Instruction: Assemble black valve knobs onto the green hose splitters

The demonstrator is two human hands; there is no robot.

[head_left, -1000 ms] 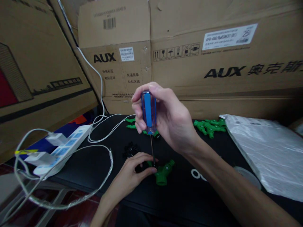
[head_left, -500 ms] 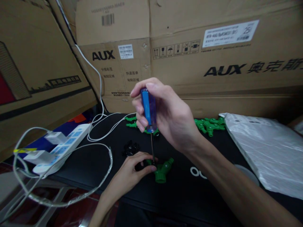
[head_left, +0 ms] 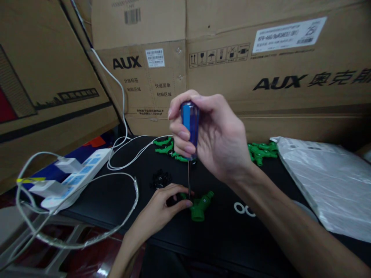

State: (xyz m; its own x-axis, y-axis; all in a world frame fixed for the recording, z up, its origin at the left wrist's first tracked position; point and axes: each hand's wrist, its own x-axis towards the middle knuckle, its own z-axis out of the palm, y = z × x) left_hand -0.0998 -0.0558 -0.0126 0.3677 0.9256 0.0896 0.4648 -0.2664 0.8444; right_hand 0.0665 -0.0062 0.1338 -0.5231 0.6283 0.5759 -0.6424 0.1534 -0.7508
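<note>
My right hand is closed around the blue and purple handle of a screwdriver. The shaft points almost straight down, its tip at the left arm of a green Y-shaped hose connector. With thumb and fingers, my left hand pinches that left arm against the black tabletop. The fingers partly hide the arm and whatever the tip touches. Just beyond my left hand lies a heap of small black parts. Two white rings lie to the right of the connector, partly beside my right forearm.
More green connectors lie at the back left and back right. A white power strip with plugs and looping cables is at the left. A white plastic package lies at the right. Large cardboard boxes stand behind.
The screwdriver now stands more upright, and my right hand has shifted slightly right with its fingers curled tighter on the handle. My left hand still holds the connector in place.
</note>
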